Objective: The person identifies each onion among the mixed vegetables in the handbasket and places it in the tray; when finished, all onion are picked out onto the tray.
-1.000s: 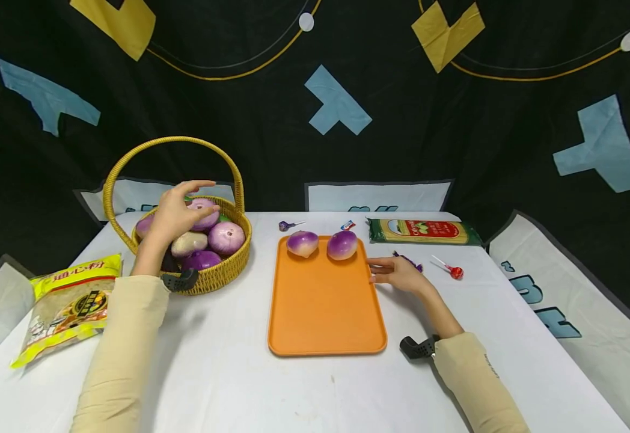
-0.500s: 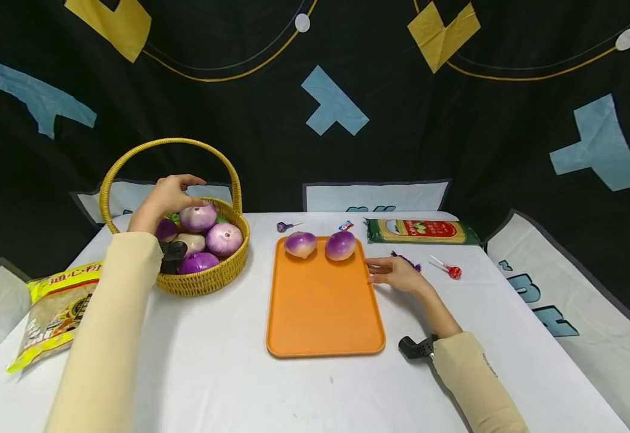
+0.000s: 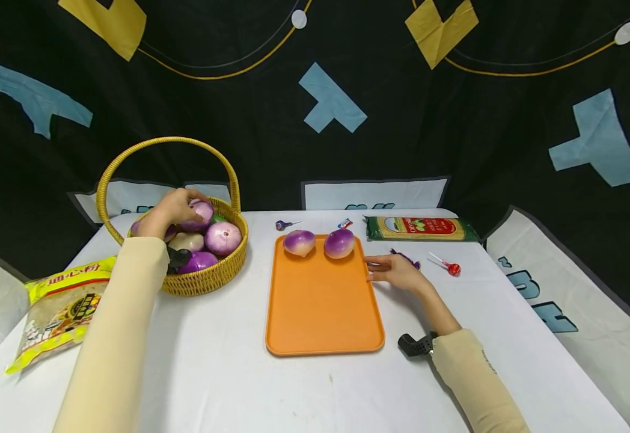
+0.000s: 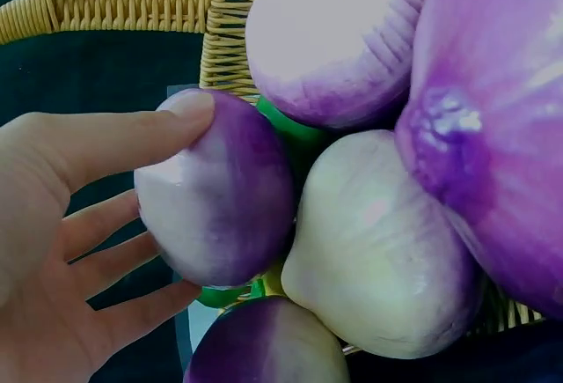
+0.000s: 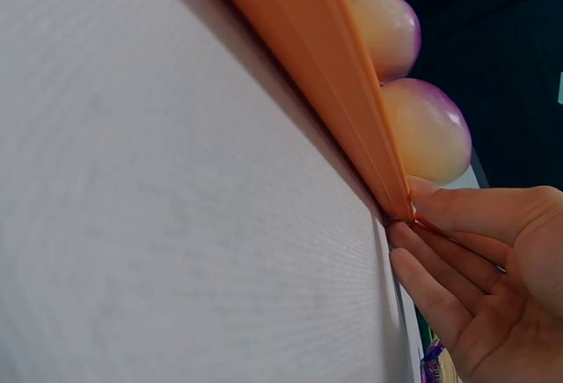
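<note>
Left hand: inside the wicker basket at the table's far left, thumb and fingers cupped around a purple-and-white onion lying atop the other onions there. Right hand: flat on the table, fingers straight and together, tips touching the right edge of the orange tray; holds nothing. Tray: centre of table, two onions at its far end. Right of it: noodle packet, red lollipop. Near left: yellow pasta bag.
</note>
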Available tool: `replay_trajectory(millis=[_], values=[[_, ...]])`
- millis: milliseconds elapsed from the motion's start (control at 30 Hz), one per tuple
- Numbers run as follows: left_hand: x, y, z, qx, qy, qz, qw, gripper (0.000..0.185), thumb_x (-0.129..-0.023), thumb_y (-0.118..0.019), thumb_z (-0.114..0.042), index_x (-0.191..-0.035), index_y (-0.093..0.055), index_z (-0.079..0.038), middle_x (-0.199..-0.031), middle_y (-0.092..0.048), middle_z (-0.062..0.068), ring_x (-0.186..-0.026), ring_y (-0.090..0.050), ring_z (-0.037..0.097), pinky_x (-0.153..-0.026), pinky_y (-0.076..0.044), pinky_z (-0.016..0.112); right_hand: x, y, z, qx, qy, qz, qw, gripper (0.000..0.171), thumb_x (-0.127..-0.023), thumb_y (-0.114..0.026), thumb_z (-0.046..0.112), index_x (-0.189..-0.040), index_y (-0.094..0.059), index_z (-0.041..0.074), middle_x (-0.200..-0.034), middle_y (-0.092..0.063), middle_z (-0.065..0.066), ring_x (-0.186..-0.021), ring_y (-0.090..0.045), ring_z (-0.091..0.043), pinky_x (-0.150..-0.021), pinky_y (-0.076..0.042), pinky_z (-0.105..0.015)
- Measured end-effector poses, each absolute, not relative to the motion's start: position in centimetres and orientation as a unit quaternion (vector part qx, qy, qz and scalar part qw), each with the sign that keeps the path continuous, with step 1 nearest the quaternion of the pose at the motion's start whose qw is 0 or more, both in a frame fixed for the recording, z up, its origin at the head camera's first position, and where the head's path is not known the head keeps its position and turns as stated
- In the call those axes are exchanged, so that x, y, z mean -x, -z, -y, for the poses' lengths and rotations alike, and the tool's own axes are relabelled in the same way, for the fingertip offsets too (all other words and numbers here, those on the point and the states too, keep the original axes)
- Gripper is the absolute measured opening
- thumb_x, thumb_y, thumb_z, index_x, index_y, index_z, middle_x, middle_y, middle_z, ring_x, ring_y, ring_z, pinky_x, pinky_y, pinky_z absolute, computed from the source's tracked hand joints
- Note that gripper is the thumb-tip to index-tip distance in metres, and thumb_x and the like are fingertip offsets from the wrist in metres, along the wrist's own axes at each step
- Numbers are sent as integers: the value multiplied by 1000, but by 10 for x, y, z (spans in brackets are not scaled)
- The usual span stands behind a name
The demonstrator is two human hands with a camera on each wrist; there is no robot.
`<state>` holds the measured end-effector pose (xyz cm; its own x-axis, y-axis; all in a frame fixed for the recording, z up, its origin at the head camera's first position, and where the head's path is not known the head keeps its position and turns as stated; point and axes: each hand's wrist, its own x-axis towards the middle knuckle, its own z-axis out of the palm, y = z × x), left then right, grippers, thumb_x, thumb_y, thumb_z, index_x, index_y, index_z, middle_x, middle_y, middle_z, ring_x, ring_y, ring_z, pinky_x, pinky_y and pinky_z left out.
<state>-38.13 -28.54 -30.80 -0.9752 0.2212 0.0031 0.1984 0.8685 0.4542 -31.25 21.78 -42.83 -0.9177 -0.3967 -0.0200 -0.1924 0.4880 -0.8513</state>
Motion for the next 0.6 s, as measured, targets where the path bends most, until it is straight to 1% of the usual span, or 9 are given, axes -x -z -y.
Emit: replay_trajectory(millis=[133,300,467,567,600], values=[[377,306,285,-97,-256,-962,12,54,-88,-68,-19,-135,-49,1,-131,-45,34,-115,-44,50,-98,-38,63,312,427,-217,173,473,-857,108,51,-88,-69,7,-135,-52,-3,-131,-56,-21,-120,-55,-32,-98,-46,-39],[366,296,275,-104,-285,-952,-27,55,-90,-68,-25,-137,-49,-4,-133,-45,31,-116,-43,47,-99,-38,61,312,425,-218,175,465,-861,103,51,-89,-69,9,-135,-52,-3,-131,-56,-21,-119,-56,-32,-98,-46,-40],[343,287,253,-127,-318,-936,-81,54,-88,-72,-24,-136,-53,-8,-137,-46,25,-122,-42,42,-102,-35,60,312,426,-218,176,460,-864,102,51,-89,-69,10,-136,-52,-3,-131,-56,-21,-119,-56,-32,-98,-46,-40],[327,284,238,-154,-332,-924,-108,54,-86,-74,-25,-135,-54,-10,-139,-48,20,-124,-43,38,-103,-35,58,312,426,-218,173,459,-865,104,51,-89,-69,10,-136,-52,-2,-131,-56,-21,-119,-56,-32,-98,-45,-40],[322,283,232,-161,-337,-921,-112,55,-86,-74,-26,-135,-55,-11,-139,-48,18,-123,-44,37,-102,-36,57,311,426,-218,173,457,-866,104,51,-89,-69,10,-136,-52,-3,-132,-56,-21,-119,-56,-32,-99,-45,-41]])
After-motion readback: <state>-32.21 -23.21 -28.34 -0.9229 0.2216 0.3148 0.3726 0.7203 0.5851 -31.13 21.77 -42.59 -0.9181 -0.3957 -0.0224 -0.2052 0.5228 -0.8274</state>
